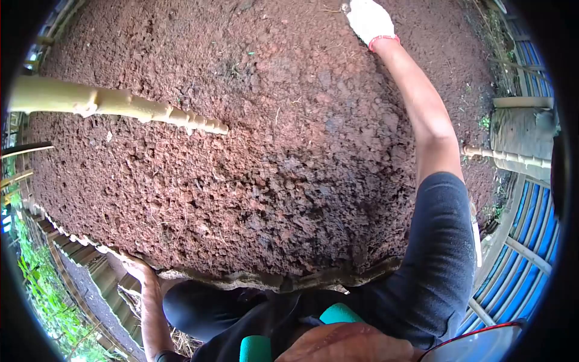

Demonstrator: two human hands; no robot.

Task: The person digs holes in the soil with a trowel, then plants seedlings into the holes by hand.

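Note:
My right hand, in a white glove with a red cuff, is at the far top of the view, low over the reddish-brown soil. Its fingers look drawn together, with a soiled tip near a thin straw-like strand. Whatever they may hold is too small to tell. At the lower left, my left hand rests at the pale, wavy rim of the soil bed. Its fingers are hard to make out there.
A thick pale stem or pole with knobs juts over the bed from the left. A thinner pole stands at the right by a grey board. Blue slatted fencing borders the right side; green plants grow lower left.

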